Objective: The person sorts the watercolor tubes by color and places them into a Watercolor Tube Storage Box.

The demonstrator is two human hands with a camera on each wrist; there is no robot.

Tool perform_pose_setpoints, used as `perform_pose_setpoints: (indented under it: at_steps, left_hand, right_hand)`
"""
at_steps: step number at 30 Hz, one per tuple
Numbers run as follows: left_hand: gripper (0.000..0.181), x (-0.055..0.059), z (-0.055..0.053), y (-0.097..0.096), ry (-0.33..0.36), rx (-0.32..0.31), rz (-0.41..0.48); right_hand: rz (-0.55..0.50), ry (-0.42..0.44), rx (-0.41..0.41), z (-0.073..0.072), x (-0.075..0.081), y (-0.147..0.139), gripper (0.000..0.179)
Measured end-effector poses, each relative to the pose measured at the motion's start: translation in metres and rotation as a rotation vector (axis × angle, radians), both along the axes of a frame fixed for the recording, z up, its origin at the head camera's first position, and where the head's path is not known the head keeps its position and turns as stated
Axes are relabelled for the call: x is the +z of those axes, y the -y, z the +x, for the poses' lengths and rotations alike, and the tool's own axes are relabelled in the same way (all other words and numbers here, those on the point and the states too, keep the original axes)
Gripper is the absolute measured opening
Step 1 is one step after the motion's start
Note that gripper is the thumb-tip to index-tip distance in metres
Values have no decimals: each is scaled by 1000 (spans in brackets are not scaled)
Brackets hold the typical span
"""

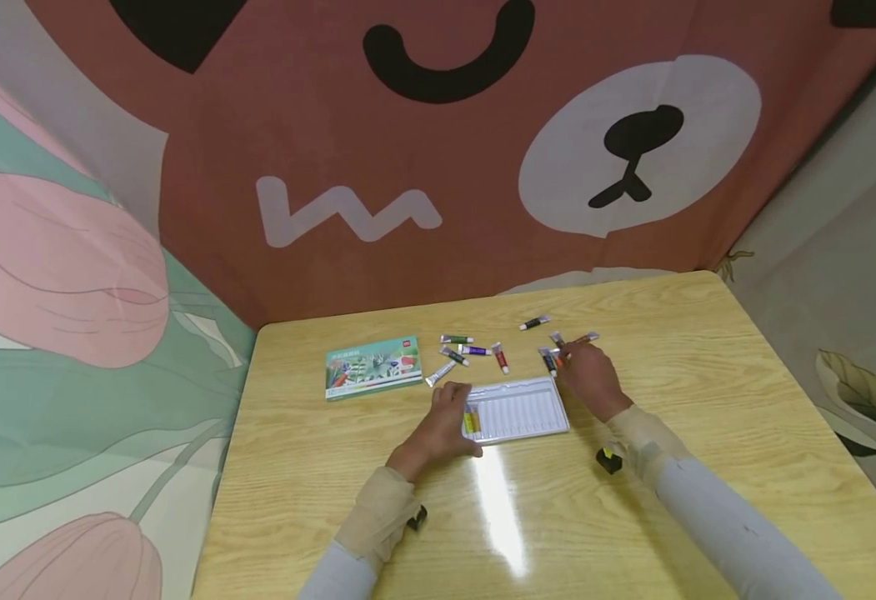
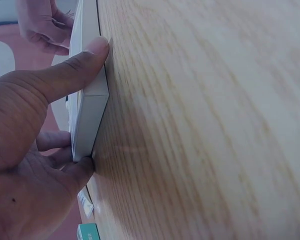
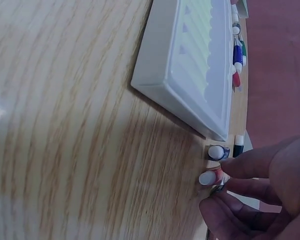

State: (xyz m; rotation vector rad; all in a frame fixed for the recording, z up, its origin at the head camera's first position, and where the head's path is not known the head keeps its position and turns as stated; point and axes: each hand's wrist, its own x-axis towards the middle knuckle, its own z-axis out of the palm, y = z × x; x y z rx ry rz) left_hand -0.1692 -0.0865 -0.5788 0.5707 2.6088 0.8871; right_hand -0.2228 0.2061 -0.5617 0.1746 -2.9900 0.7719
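My left hand (image 1: 441, 425) grips the left end of a white paint tray (image 1: 520, 412), its thumb on the near side wall (image 2: 96, 85) and its fingers round the far corner. Yellow and ochre paint tubes (image 1: 471, 421) lie in the leftmost slots of the tray. Beyond the tray's right end, my right hand (image 1: 593, 379) pinches an orange-red paint tube (image 3: 215, 175) with a white cap, between thumb and fingertips. Close by lie a dark blue tube (image 3: 219, 152) and a brown tube (image 1: 586, 338); the curled fingers partly hide this group.
Several loose paint tubes, among them green (image 1: 456, 339), purple (image 1: 475, 351), red (image 1: 500, 357) and white (image 1: 440, 373), lie behind the tray. A black tube (image 1: 535, 322) lies farther back. The illustrated paint box (image 1: 373, 368) is at the left. A printed curtain (image 1: 407, 275) hangs behind the wooden table (image 1: 295, 517).
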Motion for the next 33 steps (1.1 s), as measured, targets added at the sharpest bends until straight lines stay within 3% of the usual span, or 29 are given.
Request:
perform_pose_setpoints:
  at_steps: [9,17,21,33]
  left_hand:
    - [113,0,0,0,-1,-11,-6]
    - [113,-1,-1,0,-8,-12,-13]
    - [113,-1,-1,1,-11,-13,-10]
    - [113,0,-1,1,-21,-15,-15]
  right_hand:
    - [56,26,18,-4,0,6,14]
    - [83,-1,13,-7,-1,8,10]
    - [84,8,-10,-10,-3,9,7]
    - [37,67,-78,-12,0,10,19]
